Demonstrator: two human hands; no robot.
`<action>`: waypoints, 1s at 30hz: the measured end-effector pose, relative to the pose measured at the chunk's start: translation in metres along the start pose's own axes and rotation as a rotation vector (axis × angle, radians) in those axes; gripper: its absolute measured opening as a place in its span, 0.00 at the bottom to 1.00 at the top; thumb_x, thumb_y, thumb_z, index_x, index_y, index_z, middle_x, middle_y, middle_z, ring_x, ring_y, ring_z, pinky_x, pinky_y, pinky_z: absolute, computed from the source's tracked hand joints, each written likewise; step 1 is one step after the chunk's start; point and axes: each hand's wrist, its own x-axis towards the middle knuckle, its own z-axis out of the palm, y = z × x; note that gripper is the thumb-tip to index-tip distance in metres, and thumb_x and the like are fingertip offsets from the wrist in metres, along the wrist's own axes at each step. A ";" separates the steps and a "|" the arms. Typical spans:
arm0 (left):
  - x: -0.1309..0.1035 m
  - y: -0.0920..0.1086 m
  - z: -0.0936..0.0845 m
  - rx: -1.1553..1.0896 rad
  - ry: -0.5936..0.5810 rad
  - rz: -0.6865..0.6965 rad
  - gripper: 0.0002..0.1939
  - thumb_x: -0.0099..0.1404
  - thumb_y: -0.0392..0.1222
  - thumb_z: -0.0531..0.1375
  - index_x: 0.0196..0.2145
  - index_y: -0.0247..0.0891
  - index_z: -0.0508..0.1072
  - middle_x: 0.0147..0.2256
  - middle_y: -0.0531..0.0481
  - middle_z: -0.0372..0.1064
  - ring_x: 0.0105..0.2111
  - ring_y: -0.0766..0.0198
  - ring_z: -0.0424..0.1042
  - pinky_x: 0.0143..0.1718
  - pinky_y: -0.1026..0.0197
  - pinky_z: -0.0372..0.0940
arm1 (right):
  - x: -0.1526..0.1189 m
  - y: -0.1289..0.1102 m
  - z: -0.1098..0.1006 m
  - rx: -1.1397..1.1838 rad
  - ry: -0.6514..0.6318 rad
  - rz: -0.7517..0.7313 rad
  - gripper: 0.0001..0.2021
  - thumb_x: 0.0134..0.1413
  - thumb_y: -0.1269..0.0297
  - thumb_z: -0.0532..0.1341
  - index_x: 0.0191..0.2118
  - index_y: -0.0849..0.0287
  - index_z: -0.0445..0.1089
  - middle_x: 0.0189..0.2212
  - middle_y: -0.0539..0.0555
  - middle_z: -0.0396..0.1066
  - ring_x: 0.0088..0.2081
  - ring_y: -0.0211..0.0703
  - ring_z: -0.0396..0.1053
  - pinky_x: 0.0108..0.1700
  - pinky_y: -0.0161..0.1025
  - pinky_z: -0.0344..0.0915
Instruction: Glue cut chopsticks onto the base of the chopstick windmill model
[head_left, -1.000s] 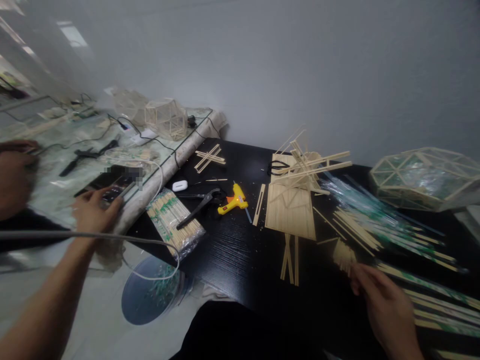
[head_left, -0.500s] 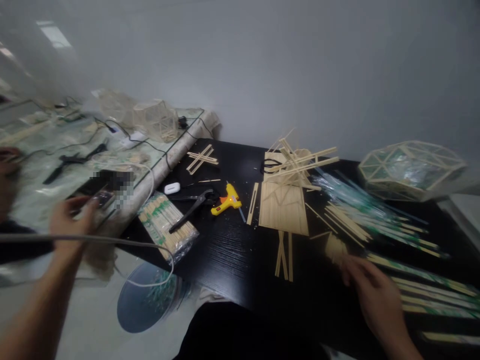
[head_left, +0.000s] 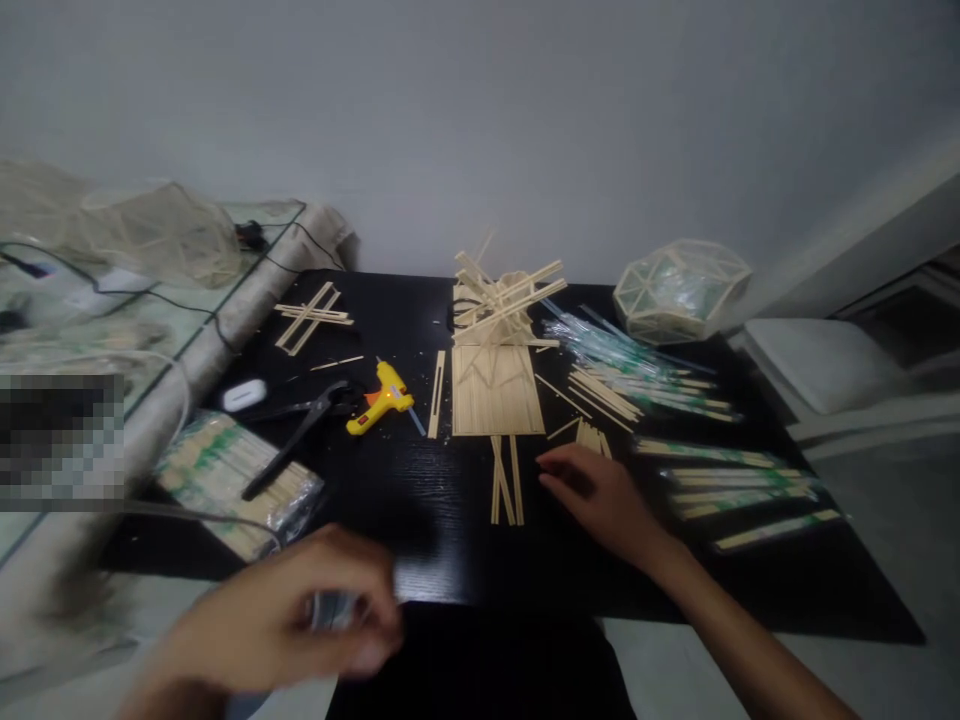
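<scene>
Loosely, the right hand (head_left: 607, 500) leaves a narrow gap between thumb and fingers near the short sticks (head_left: 591, 436), right of the slatted panel (head_left: 496, 395), while the blurred left hand (head_left: 281, 605) curls, its hold impossible to tell.

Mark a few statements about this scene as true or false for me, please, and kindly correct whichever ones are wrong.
1. The right hand is close to some short sticks. True.
2. The left hand grips the glue gun. False: the glue gun lies on the table, apart from the left hand.
3. The black tool lies partly over the packed sticks. True.
4. The white case is right of the glue gun in the picture. False: the white case is left of it.
5. The table is black. True.
</scene>
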 end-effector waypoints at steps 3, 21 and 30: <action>0.077 -0.005 0.029 -0.047 0.192 -0.089 0.08 0.76 0.45 0.59 0.40 0.45 0.78 0.36 0.51 0.78 0.35 0.62 0.77 0.38 0.59 0.72 | 0.008 0.001 0.007 -0.085 -0.065 -0.163 0.07 0.65 0.68 0.65 0.46 0.57 0.77 0.43 0.57 0.80 0.46 0.49 0.79 0.52 0.49 0.77; 0.166 -0.050 0.043 0.037 0.131 0.016 0.05 0.75 0.43 0.60 0.42 0.42 0.75 0.40 0.49 0.75 0.41 0.60 0.77 0.45 0.57 0.73 | 0.020 0.027 0.018 -0.193 -0.087 -0.403 0.12 0.70 0.69 0.60 0.56 0.56 0.75 0.47 0.60 0.76 0.50 0.52 0.74 0.54 0.54 0.76; 0.163 -0.060 0.046 0.101 0.073 0.129 0.14 0.76 0.42 0.60 0.57 0.46 0.76 0.49 0.45 0.72 0.51 0.57 0.75 0.55 0.52 0.73 | 0.020 0.027 0.020 -0.199 -0.067 -0.437 0.13 0.71 0.71 0.59 0.56 0.59 0.75 0.47 0.61 0.75 0.51 0.51 0.72 0.55 0.54 0.75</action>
